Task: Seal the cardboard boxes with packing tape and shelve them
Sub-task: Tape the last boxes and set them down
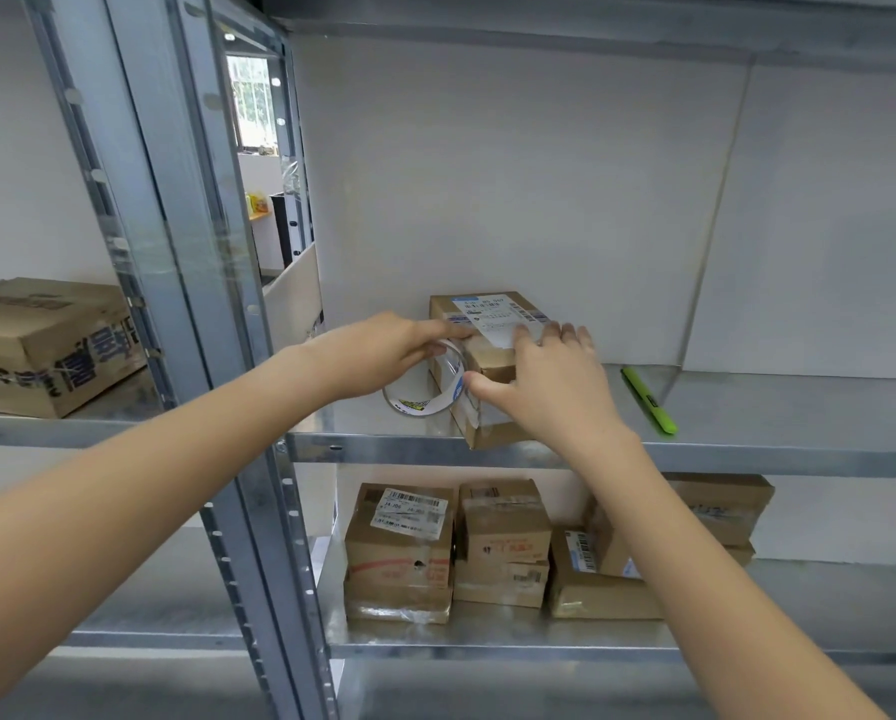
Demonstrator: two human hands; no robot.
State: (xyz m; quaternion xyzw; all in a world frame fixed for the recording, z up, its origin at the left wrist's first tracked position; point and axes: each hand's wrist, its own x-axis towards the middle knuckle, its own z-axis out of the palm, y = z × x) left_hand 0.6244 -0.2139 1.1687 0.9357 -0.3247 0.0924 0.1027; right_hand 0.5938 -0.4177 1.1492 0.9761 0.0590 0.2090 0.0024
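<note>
From where I watch, the left hand (383,350) grips the roll of packing tape (430,381) against the left side of the cardboard box (492,350), likely to feed a strip across it. The right hand (544,381) presses flat, fingers (570,335) spread on the lid, thumb at the edge, steadying the box at the front of the shelf (747,449). A green cutter (648,402) waits to the right.

Matt brown cardboard box (492,356) with glossy paper label, clear shiny tape roll (425,381), dull galvanised metal shelf (747,449).
</note>
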